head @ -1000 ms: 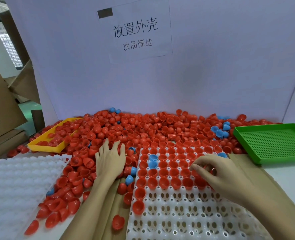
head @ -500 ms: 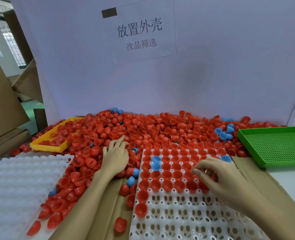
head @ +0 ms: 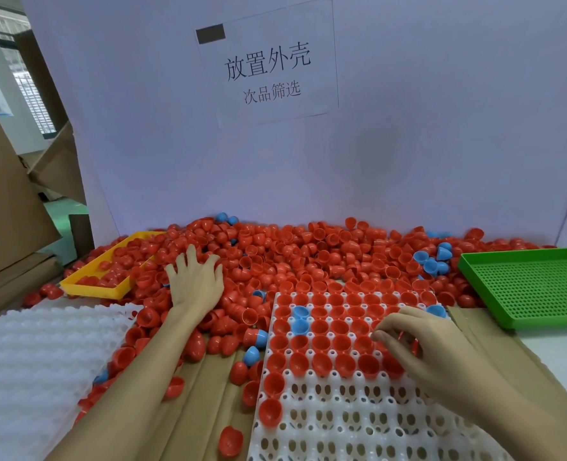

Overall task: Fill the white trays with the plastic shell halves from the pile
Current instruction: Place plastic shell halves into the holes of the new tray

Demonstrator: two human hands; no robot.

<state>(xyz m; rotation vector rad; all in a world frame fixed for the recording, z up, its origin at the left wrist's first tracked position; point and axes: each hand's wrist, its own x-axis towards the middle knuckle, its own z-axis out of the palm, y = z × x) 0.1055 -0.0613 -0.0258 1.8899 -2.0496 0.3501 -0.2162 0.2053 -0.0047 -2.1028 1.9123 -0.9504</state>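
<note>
The left hand (head: 195,281) lies on the pile of shells (head: 308,257) at the far side, fingers spread wide. The right hand (head: 421,344), fingers curled, pinches red shells (head: 408,341) over the half-filled white tray (head: 358,424) near right.

A white paper sheet (head: 269,61) is fixed to the white back panel (head: 441,128). On the sheet, large black characters read 放置外壳; just below them a smaller line reads 次品筛选. A dark rectangle in the sheet's upper left corner carries nothing legible.
</note>
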